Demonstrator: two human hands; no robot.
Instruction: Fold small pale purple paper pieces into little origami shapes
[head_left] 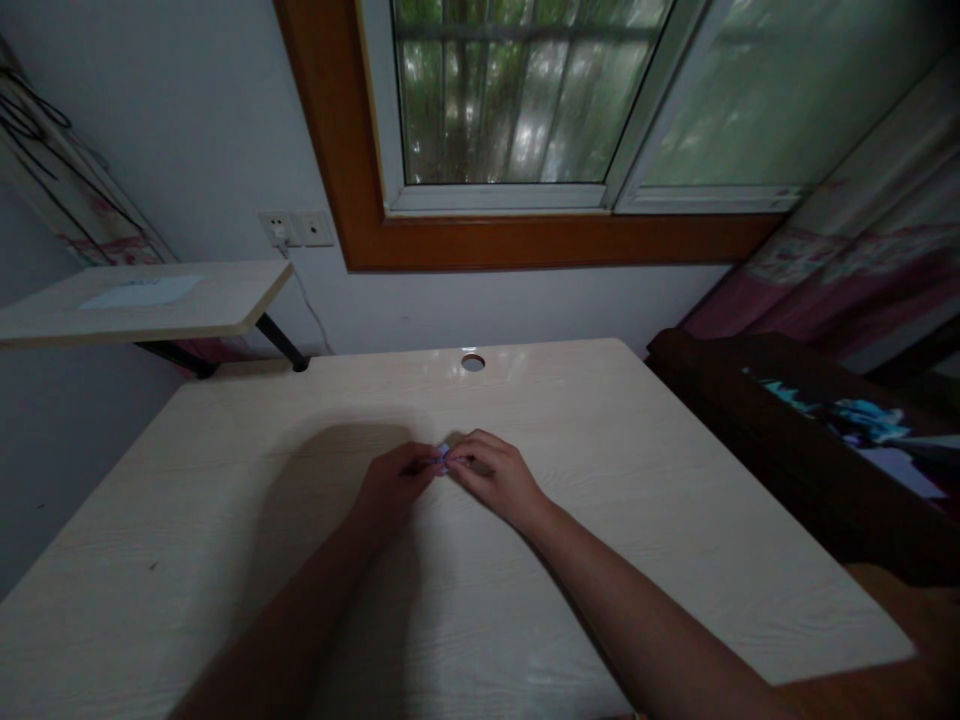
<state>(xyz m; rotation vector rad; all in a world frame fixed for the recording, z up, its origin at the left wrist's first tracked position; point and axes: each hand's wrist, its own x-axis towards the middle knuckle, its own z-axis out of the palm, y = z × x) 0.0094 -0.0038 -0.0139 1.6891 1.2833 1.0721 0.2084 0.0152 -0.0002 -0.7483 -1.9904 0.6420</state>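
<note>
My left hand (395, 478) and my right hand (496, 474) meet over the middle of a pale wood-grain desk (675, 560). Between their fingertips is a small light-purple piece (443, 458), perhaps paper; its exact kind is too small to make out. The left thumb and fingers pinch it from the left side. From the right, the other thumb and forefinger pinch it as well. Much of the piece is hidden behind the fingers.
A raised shelf (262, 290) on black legs stands at the back left, with a paper sheet (142, 291) on top. Near the desk's back edge is a round cable hole (473, 363). A dark wooden piece of furniture (750, 440) adjoins the right side. Wall sockets (296, 229) sit behind.
</note>
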